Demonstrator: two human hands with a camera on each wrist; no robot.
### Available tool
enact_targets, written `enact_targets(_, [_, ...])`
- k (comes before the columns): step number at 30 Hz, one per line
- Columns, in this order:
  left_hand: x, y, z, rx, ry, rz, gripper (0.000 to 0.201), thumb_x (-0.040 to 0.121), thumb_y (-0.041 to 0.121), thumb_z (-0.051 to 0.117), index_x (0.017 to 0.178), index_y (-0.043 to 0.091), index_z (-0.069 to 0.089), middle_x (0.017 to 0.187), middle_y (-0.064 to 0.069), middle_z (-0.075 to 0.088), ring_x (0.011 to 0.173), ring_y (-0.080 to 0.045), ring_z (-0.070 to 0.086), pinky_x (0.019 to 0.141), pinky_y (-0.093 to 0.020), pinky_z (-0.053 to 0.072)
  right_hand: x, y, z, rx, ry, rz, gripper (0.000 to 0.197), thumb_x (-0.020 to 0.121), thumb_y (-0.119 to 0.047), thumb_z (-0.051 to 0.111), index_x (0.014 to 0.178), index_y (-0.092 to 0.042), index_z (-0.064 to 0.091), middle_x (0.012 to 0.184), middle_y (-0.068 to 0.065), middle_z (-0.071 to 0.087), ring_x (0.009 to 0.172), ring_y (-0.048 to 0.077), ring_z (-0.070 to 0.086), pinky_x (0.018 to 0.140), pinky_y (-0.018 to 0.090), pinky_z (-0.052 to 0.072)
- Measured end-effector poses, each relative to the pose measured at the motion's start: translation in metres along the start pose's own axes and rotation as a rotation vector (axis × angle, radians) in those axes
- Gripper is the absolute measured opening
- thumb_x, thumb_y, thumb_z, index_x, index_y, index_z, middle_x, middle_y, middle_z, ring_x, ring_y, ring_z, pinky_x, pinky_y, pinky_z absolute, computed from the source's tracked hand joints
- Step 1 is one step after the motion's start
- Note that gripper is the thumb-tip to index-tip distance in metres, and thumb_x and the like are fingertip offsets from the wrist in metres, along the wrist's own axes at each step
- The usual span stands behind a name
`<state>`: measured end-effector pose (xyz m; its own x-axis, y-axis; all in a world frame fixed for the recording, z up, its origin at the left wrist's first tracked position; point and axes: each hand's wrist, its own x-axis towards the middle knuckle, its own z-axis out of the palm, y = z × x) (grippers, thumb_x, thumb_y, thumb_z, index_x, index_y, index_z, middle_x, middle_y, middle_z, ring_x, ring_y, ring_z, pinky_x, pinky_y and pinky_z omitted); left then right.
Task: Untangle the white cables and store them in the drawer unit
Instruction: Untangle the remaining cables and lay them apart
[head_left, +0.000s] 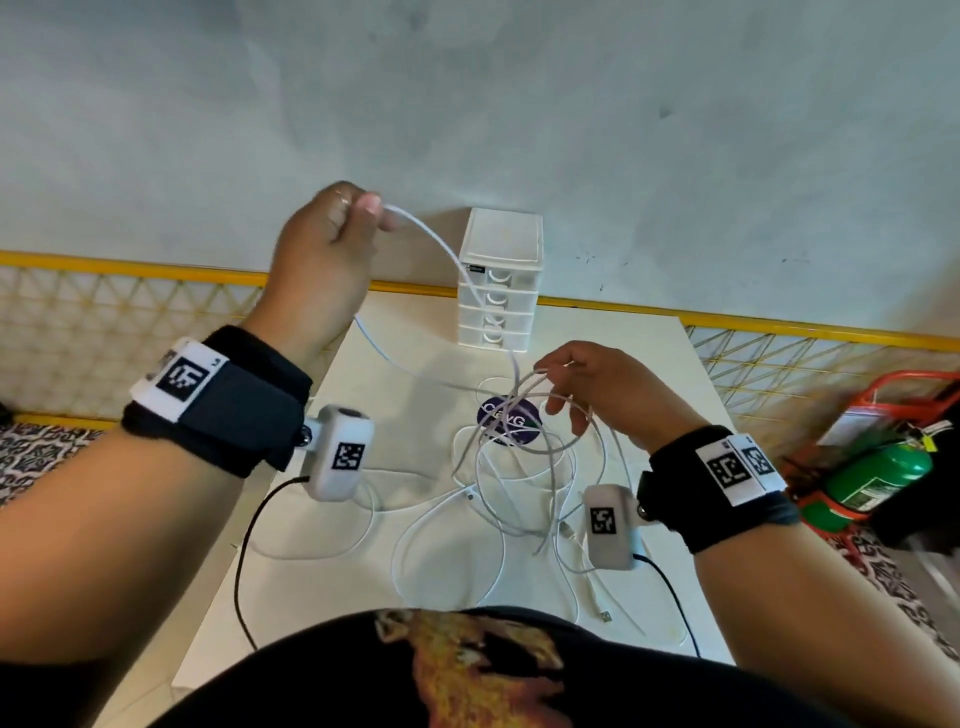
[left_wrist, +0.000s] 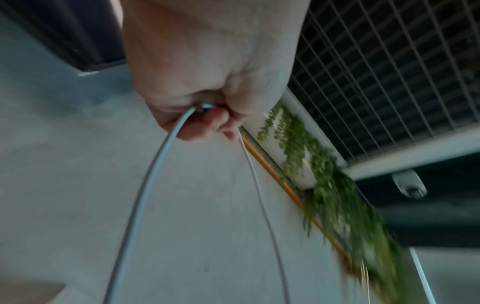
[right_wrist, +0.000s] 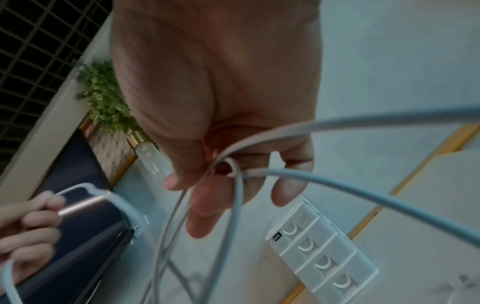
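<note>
A tangle of white cables (head_left: 519, 483) lies on the white table (head_left: 291, 582) in front of me. My left hand (head_left: 332, 244) is raised high at the left and grips one white cable (left_wrist: 155, 174) in its fist; that strand arcs down to the tangle. My right hand (head_left: 587, 384) hovers over the tangle and pinches several cable loops (right_wrist: 233, 164) with curled fingers. The white drawer unit (head_left: 500, 280) stands at the table's far edge with all its drawers closed, also seen in the right wrist view (right_wrist: 322, 255).
A round dark sticker (head_left: 506, 418) sits on the table under the cables. A yellow wire fence (head_left: 104, 306) runs behind the table. A green cylinder (head_left: 878, 478) in an orange frame stands on the floor at the right. Black wrist-camera leads (head_left: 244, 561) hang down.
</note>
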<state>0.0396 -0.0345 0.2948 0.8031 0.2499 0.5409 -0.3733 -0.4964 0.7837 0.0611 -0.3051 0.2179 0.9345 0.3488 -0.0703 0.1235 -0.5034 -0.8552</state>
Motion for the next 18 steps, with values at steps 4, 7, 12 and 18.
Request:
enact_targets(4, [0.020,0.002,-0.023,-0.368,0.266,-0.204,0.028,0.101,0.023,0.037,0.077,0.024,0.052,0.066,0.007,0.046,0.048,-0.005,0.034,0.047,-0.022,0.030,0.001,0.024,-0.003,-0.001,0.031,0.071,0.024,0.097,-0.018,0.047,0.101,-0.027,0.069,0.058,0.004,0.051,0.050,0.016,0.043,0.048,0.023,0.036])
enact_targets(7, [0.027,-0.007,-0.037,-0.468,0.302,-0.313,0.028,0.103,0.023,0.035,0.082,0.020,0.055,0.056,0.012,0.048,0.046,-0.006,0.033,0.046,-0.022,0.031,0.002,0.032,-0.003,-0.007,0.035,0.110,0.026,0.092,-0.015,0.049,0.087,-0.025,0.072,0.059,0.000,0.048,0.052,0.015,0.039,0.051,0.026,0.032])
enact_targets(12, [0.011,0.005,-0.018,-0.539,0.051,-0.293,0.021,0.102,0.017,0.038,0.095,0.014,0.057,0.053,0.012,0.047,0.043,-0.007,0.025,0.045,-0.022,0.023,0.005,0.024,0.007,-0.230,-0.037,0.077,0.027,0.088,-0.048,0.059,0.084,-0.023,0.067,0.085,-0.005,0.062,0.076,0.014,0.058,0.072,0.028,0.042])
enact_targets(18, [-0.010,0.048,0.020,-0.515,-0.278,-0.080,0.022,0.104,0.017,0.041,0.096,0.011,0.061,0.053,0.012,0.045,0.044,-0.005,0.026,0.045,-0.022,0.021,0.012,-0.027,0.041,0.007,-0.181,-0.197,0.009,0.084,-0.038,0.066,0.090,-0.045,0.067,0.112,-0.015,0.069,0.109,0.007,0.061,0.092,0.027,0.046])
